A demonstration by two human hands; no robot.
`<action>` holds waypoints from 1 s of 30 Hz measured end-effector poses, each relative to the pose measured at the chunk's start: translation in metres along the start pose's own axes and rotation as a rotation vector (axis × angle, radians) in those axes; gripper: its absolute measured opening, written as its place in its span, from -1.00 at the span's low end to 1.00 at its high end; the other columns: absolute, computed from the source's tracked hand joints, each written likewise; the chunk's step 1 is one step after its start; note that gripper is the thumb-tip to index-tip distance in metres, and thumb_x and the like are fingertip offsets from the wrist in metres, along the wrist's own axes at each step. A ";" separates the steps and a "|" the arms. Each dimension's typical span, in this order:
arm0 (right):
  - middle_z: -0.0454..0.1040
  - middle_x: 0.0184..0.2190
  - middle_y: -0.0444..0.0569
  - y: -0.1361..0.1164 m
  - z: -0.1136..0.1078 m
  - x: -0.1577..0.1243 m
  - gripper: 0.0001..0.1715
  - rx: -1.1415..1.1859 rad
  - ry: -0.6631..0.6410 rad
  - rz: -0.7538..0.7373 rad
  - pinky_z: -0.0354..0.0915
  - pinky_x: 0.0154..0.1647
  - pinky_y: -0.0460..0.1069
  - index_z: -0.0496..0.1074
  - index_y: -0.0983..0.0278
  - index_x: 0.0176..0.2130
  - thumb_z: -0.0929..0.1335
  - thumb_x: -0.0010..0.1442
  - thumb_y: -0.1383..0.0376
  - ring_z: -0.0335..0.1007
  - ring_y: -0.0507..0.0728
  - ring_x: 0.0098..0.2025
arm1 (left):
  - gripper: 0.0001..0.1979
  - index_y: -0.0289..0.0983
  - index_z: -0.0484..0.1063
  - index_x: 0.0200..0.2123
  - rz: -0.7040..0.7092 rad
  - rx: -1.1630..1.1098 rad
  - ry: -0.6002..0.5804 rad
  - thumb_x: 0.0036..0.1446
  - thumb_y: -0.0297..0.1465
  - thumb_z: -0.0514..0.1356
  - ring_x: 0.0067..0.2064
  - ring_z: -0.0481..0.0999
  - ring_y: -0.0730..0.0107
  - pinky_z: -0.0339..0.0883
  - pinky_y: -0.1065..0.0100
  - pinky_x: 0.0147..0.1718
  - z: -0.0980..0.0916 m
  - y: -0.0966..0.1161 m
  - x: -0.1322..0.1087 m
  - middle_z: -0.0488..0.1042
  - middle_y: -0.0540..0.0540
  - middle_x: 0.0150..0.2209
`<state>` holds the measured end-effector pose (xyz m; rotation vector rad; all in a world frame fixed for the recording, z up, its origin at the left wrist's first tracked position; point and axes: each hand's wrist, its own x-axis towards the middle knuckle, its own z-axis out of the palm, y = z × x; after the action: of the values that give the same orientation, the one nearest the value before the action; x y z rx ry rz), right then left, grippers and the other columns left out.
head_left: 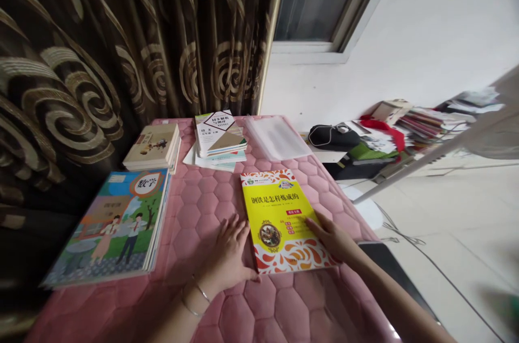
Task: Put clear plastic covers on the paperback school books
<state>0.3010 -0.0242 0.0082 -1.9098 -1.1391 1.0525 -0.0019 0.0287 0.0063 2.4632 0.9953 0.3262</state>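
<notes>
A yellow paperback book [279, 210] with an orange-and-red swirl pattern lies flat on the pink padded table cover [194, 213]. My left hand [229, 254] rests along its left side, fingers stretched out on the cover, with the thumb at the book's lower left corner. It wears thin silver bangles. At the right edge, my right hand [332, 237] grips the book, thumb on the front; its other fingers are partly hidden. To the left lies a pile of textbooks, a colourful maths book [117, 218] on top.
Farther back stand a pile of beige books [152, 145] and a pile of white-covered books [219, 134]. Clear plastic sleeves [278, 137] lie at the back right. A patterned curtain [162, 34] hangs behind. Beyond the table's right side are a pale pole [413, 164] and heaped papers.
</notes>
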 end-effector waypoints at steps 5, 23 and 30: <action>0.59 -0.17 -0.03 0.002 0.000 0.001 -0.31 -0.051 -0.028 0.036 0.45 -0.28 0.05 0.30 0.19 0.10 0.28 0.10 -0.12 0.55 0.27 -0.23 | 0.21 -0.27 0.05 0.28 -0.006 -0.024 0.007 -0.44 -0.02 0.46 0.33 -0.03 -0.22 -0.09 -0.28 0.25 0.000 0.000 -0.001 0.12 -0.37 0.29; 0.60 -0.21 0.02 -0.006 0.003 0.003 -0.28 -0.322 0.060 0.013 0.38 -0.17 0.07 0.40 0.22 0.04 0.20 0.10 -0.17 0.53 0.31 -0.15 | 0.18 -0.29 0.08 0.26 -0.039 -0.094 -0.004 -0.45 -0.06 0.47 0.32 0.00 -0.27 -0.11 -0.35 0.23 0.000 0.001 0.002 0.12 -0.43 0.28; 0.60 -0.30 0.02 -0.005 0.003 0.004 -0.36 -0.383 0.036 -0.014 0.34 -0.23 0.07 0.40 0.20 -0.04 0.17 0.16 -0.16 0.53 0.30 -0.22 | 0.18 -0.32 0.10 0.24 -0.052 -0.106 -0.003 -0.48 -0.09 0.49 0.32 0.00 -0.28 -0.11 -0.35 0.23 -0.001 0.001 0.002 0.12 -0.45 0.28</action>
<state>0.2975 -0.0181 0.0095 -2.1981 -1.4096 0.8309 -0.0003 0.0296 0.0075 2.3383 1.0125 0.3486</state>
